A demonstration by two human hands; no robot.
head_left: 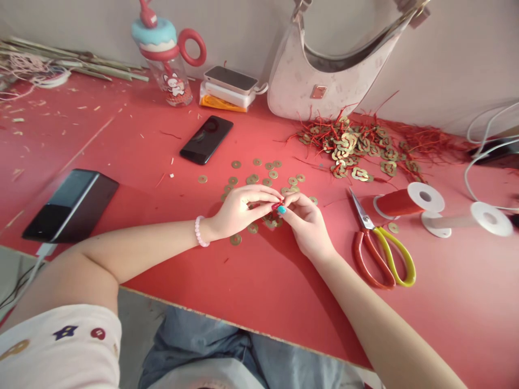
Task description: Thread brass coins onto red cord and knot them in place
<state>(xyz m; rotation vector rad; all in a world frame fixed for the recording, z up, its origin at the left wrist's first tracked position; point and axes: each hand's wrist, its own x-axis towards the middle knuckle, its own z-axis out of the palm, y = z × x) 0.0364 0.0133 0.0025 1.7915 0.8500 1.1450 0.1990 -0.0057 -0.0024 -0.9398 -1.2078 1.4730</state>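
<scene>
My left hand [239, 210] and my right hand [305, 222] meet over the middle of the red table [259, 281], fingertips pinched together on a small piece of red cord with brass coins [275, 219] under them. Both hands are closed in a pinch. Loose brass coins [259, 175] lie scattered just beyond the hands. A heap of coins tied with red cord [357, 148] sits farther back to the right. My left wrist wears a pink bead bracelet [200, 231].
Red and yellow scissors [379, 251] lie right of my right hand, beside a spool of red cord [405, 202] and an emptier spool [466, 221]. A black phone [206, 139], a power bank [71, 205], a bottle [168, 59] and a pale handbag [324, 75] stand around.
</scene>
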